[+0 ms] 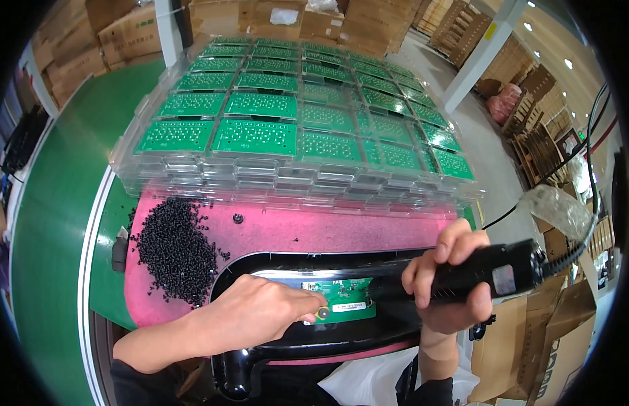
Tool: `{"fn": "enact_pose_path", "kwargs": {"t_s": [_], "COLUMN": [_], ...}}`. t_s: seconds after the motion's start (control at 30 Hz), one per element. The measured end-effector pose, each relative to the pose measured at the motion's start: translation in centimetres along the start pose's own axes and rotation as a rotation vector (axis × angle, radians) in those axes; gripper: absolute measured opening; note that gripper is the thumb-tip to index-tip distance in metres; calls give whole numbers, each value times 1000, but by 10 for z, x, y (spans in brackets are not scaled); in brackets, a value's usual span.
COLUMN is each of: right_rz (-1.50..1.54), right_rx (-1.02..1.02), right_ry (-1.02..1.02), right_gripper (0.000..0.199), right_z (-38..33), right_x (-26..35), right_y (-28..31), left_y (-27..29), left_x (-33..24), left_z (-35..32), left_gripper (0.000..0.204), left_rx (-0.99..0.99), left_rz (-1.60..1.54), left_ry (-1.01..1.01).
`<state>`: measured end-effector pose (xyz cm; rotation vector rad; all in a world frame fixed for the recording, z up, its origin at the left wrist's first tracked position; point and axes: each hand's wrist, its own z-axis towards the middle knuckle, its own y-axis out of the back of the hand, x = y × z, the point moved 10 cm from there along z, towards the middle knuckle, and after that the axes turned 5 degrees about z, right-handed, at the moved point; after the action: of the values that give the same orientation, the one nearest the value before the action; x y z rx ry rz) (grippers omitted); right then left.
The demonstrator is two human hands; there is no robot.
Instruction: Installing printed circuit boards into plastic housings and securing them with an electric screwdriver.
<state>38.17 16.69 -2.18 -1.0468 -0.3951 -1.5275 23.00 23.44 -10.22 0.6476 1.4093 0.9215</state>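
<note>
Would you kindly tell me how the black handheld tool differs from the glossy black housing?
The tool is gripped in the right hand, while the housing lies on the pink mat. The tool is slim and fairly straight, with a coiled cord; the housing is wider, with a curved rim. Both are black.

Here's a white label (349, 307) on the green circuit board (358, 289), pale sticker (504, 278) on the electric screwdriver (468, 276), dark lettering (548, 369) across a cardboard carton (568, 331)!
</note>
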Motion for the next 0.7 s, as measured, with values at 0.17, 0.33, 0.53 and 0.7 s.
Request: {"fn": "enact_pose_path", "kwargs": {"t_s": [0.17, 0.33, 0.53, 0.7], "right_rz": [367, 452, 397, 414], "right_rx": [-61, -16, -123, -65], "right_ry": [132, 236, 315, 340], "right_gripper": [50, 50, 41, 41], "right_z": [-13, -15, -17, -16], "right_x": [28, 46, 53, 57], "right_y": [-4, -22, -30, -36], "left_y": [3, 21, 22, 19], "left_x": [-3, -1, 2, -1], "left_z": [3, 2, -1, 1], "left_gripper": [14, 16, 16, 13], "left_rx": [-85, -253, -255, -180], "left_rz": [-64, -360, -503, -509], "left_ry": [-91, -125, -128, -97]}}
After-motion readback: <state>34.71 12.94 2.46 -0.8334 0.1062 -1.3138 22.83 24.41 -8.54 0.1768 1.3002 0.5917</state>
